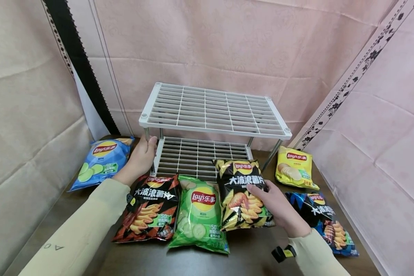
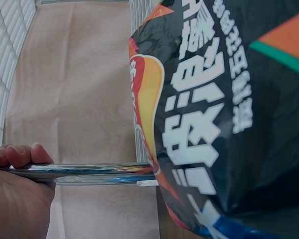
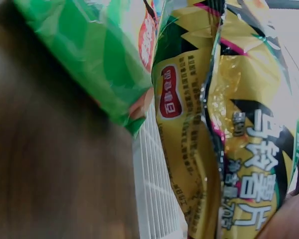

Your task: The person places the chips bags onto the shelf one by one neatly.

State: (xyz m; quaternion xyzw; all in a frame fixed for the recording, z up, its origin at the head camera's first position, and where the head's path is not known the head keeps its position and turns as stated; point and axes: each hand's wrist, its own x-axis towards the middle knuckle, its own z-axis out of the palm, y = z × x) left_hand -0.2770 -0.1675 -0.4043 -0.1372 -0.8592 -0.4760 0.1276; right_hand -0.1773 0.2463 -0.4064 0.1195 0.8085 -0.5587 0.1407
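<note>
Grips a slim, shiny metal post [image 2: 104, 174] at the left of the rack [image 1: 214, 130] with the left hand [image 1: 141, 155], fingers curled round its smooth cylinder. Clasps the gold-and-black bag [image 1: 239, 209] by its right side in the right hand [image 1: 279, 207], with the thumb laid on the glossy front. Holds that bag puffed and face out before the right end of the lower shelf [image 1: 159, 157], just beside the green bag [image 1: 203, 216]; in the right wrist view, reveals a crinkled foil seam running down its back. Cannot tell whether its bottom edge touches the table [image 1: 248, 257]. Has between the hands that plump green bag and, to its left, a red-and-black bag [image 1: 155, 209], both of creased, shiny film. Has farther left a pillow-shaped blue bag [image 1: 107, 159], and at the right a yellow bag [image 1: 294, 170] behind a dark blue bag [image 1: 326, 224]. Faces two rectangular shelves of stiff white lattice, one above the other, on round posts. Works over smooth brown table, before softly creased pink cloth [image 1: 210, 42] with patterned border strips. Wears cream sleeves [image 1: 76, 230] of plain, matte fabric.
</note>
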